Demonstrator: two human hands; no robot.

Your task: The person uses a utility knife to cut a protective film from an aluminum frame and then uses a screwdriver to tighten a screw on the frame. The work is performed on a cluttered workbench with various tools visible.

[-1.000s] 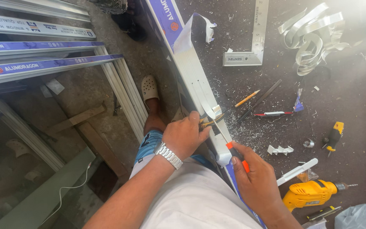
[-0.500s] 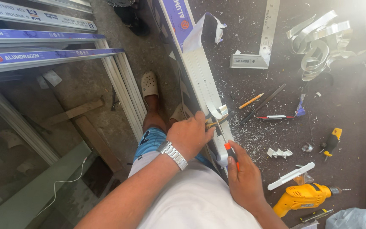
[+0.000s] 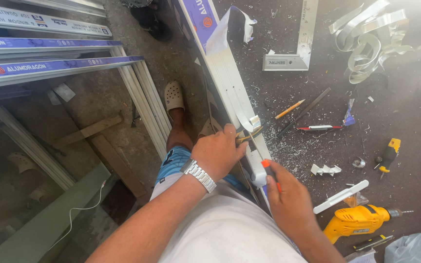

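A long white aluminium bar (image 3: 230, 83) lay along the edge of a dark bench (image 3: 405, 112), its long axis running from the person's lap up and slightly left, away from the camera. A blue strip label with a small red round mark (image 3: 198, 17) covered its far end, with a loose flap of white film peeling beside it. The left hand (image 3: 219, 152), with a metal wristwatch (image 3: 199, 174), gripped the bar, its fingers closed on a dark, yellow-edged tool (image 3: 248, 135). The right hand (image 3: 291, 197) had its fingers clamped on an orange-handled tool (image 3: 269, 170) pressed to the bar's near end.

On the bench lay one steel square (image 3: 296, 51), one pencil (image 3: 290, 109), one red and white pen (image 3: 320, 127), one yellow and black screwdriver (image 3: 388, 153), one yellow drill (image 3: 359, 220) and a heap of curled white film (image 3: 371, 41).

To the left, three more long bars with blue strip labels (image 3: 54, 65) were stacked above the floor.
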